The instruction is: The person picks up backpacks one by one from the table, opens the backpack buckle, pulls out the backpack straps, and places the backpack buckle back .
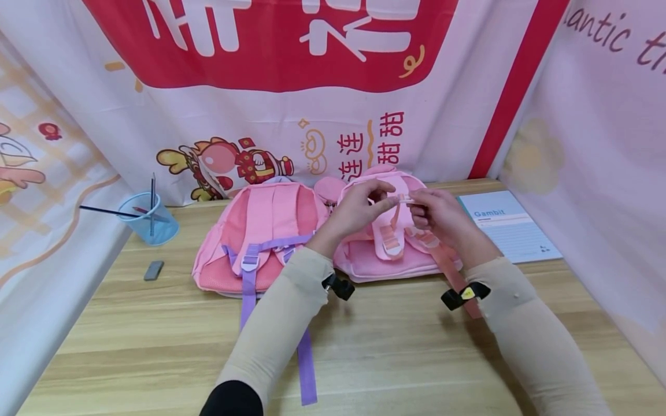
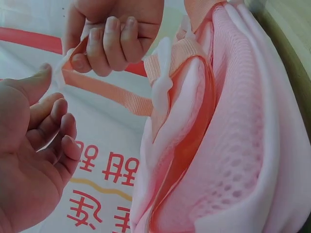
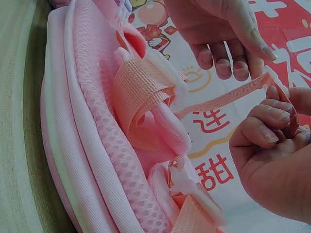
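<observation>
Wooden counter (image 1: 395,352) has two backpacks lying on it, and the pink backpack (image 1: 364,263) on the right is the one being handled. Right hand (image 1: 439,215) has its grip pinched on the peach strap (image 3: 221,99) above it; left hand (image 1: 359,209) looks like it's pinching the strap end too, hard to tell.

Pink backpack (image 1: 387,254): lying back side up on the wooden surface (image 1: 395,352), just beside a second pink bag, mesh padding and shoulder straps facing upward. Salmon webbing strap (image 3: 221,99): running taut from the padded shoulder strap, its free end with a small buckle being pinched and lifted between left hand (image 1: 359,209) and right hand (image 1: 437,215).
</observation>
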The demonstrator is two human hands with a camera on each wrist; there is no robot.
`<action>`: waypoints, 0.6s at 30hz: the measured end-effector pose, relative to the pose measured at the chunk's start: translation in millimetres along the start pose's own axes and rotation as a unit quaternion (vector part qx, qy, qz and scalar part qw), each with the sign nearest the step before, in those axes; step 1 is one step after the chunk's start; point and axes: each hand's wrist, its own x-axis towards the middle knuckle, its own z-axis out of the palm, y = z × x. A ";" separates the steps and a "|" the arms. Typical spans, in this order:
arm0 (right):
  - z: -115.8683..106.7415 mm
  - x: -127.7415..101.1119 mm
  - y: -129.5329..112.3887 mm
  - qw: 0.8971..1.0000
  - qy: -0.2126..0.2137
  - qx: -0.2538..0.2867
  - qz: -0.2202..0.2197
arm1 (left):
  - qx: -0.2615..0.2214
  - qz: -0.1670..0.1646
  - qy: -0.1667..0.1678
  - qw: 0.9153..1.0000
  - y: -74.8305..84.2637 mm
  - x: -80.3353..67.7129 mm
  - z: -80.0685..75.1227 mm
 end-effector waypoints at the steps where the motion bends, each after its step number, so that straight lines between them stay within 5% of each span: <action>1: 0.1 -0.3 -0.5 1.000 -0.001 -0.005 0.000 | 0.003 0.001 -0.004 1.000 1.5 0.0 0.2; 11: -1.7 -1.6 -0.2 1.000 -0.013 -0.006 0.007 | 0.039 -0.010 -0.011 0.999 8.3 1.0 3.4; 18: -12.4 -4.3 0.0 0.998 -0.041 0.035 0.020 | 0.018 -0.017 0.008 1.000 6.0 0.7 4.1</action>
